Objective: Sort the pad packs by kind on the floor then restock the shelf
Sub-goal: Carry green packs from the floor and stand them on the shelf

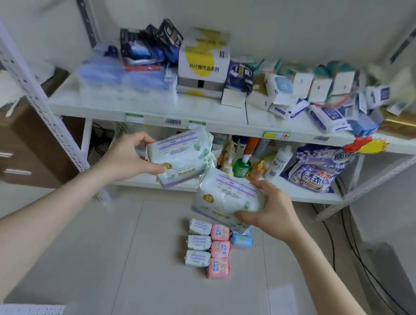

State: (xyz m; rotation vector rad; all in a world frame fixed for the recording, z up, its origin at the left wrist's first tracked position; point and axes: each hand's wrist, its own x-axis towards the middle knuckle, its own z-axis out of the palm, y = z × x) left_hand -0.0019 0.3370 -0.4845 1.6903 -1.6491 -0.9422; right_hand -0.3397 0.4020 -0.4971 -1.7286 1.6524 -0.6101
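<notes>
Head view puts you, by my reading, about midway: the sorting looks largely laid out and the restocking is barely begun, if at all. On the pale tiled floor (137,266) three small white-and-lilac pad packs (199,243) lie in one column, three pink pad packs (219,249) lie in a column touching them on the right, and a light blue pad pack (243,239) sits just beside the top pink one, partly hidden under what you carry. Your left hand (126,158) pinches a white purple-striped pad pack (181,158) by its end, fingers curled over the top and thumb underneath, raised in front of the white metal shelf (154,120). Your right hand (270,213) grips a second white purple-striped pack (228,198) round its right end, lower down and above the floor rows; the two packs meet at a corner. Whether these two are bound for the floor or the shelf I cannot tell, and every floor pack has yet to go up. As for what holds what: the upper board carries dark blue packs (147,46), stacked white-and-yellow cardboard boxes (203,61) that are closed, so their contents stay hidden, and tumbled white-and-blue packs (328,118). The lower board holds assorted bottles (242,165) and purple-and-white detergent bags (314,174).
</notes>
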